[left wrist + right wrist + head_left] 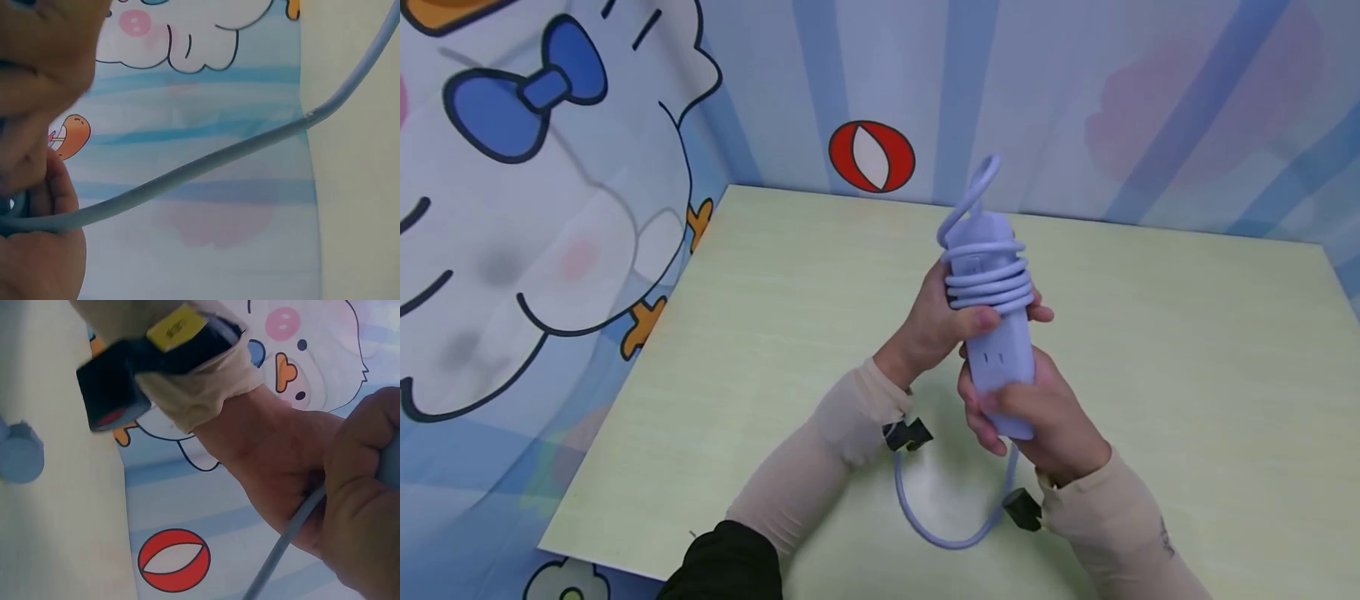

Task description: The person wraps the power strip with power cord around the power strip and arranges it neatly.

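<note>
Above the table (775, 292), our left hand (940, 321) gripped the power strip (1009, 342) around its middle, the thumb lying across the face just under the coils (988, 279). Our right hand (1063, 417) was clamped on the strip's end toward the table's near edge, thumb on the face and fingertips showing past the far side. The strip tilted over the table, raised off its surface, its other end pointing toward the table's far edge.

We judged the body stiff, moderately light and a little slick, with smooth plastic that would take a knock but might slide under a loose thumb. The cable looked soft yet springy: the coils sat in close turns, while the upper loop (966, 200) stood off toward the table's far edge and could spring loose. The bare face with the slots (994, 359) seemed the surest place to hold; a thumb pressed on the lowest turn would keep the coils from slipping.

A hanging loop (951, 546) drooped above the table's near part, close to the black wrist device (908, 434) on our left arm, where we thought it might snag. We could not tell where the cable's end lay.

Broad room opened toward the table's left and right edges; beyond its far edge stood the printed wall (1037, 100), the nearest limit for a long reach.
</note>
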A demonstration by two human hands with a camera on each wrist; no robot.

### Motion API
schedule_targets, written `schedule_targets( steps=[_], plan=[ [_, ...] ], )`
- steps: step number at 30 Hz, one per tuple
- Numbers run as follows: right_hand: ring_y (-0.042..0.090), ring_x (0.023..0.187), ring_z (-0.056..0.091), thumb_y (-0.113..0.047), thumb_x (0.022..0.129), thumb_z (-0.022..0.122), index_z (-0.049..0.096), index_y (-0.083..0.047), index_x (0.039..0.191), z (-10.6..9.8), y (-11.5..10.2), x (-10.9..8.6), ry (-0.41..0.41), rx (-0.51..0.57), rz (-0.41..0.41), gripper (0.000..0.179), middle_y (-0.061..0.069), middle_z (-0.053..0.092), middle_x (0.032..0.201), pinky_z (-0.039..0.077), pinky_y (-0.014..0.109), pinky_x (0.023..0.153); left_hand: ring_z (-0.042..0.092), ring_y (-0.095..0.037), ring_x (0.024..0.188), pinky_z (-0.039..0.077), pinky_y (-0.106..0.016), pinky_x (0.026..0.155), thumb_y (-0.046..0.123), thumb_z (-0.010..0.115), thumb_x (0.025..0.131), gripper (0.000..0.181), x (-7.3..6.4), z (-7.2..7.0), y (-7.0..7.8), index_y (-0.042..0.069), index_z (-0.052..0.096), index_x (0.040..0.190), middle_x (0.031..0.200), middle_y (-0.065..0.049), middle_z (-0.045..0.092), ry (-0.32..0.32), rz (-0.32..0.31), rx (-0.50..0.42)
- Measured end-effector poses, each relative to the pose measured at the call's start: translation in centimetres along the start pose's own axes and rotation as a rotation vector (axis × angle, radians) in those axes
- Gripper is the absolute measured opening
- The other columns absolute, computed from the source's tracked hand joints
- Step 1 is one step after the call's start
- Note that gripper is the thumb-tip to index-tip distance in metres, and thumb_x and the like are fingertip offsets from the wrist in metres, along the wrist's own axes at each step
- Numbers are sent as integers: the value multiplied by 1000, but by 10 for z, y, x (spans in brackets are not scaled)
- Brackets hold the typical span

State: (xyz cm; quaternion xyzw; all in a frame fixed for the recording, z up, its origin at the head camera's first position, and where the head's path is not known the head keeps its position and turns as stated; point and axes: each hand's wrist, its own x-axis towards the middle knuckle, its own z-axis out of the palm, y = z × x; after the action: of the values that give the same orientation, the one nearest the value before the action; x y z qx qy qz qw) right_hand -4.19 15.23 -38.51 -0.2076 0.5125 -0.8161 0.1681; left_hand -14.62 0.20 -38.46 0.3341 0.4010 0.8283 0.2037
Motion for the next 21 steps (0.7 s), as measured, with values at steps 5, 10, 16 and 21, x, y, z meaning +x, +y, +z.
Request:
schedule_targets(
  steps=[5,10,16,21],
  plan=[
    [21,52,49,9,93,42,58,-8,125,-5,3,-3,-78,94,7,40,-4,67,93,36,39,40,82,-14,102,66,-38,103,62,99,79,120,-4,-6,13,-9,38,156,121,-30,72,30,-13,215],
    [18,53,51,8,92,42,57,-9,128,-7,4,-5,-81,99,47,43,-4,68,92,35,38,39,73,-11,107,68,-43,102,96,85,67,143,-12,-12,19,-15,47,149,133,-40,65,130,-20,555],
    [19,53,49,7,92,41,55,-8,130,-5,4,-5,-110,144,61,44,-4,67,92,32,38,39,72,-8,106,67,-38,102,92,88,68,143,-15,-15,9,-17,46,150,134,-43,61,168,20,483],
    [25,54,36,10,90,28,52,-4,138,-4,5,-4,-238,381,25,55,1,65,95,19,39,40,71,-6,109,62,-29,103,92,89,66,150,-12,-16,-2,-19,40,155,137,-48,56,160,43,381]
  ],
)
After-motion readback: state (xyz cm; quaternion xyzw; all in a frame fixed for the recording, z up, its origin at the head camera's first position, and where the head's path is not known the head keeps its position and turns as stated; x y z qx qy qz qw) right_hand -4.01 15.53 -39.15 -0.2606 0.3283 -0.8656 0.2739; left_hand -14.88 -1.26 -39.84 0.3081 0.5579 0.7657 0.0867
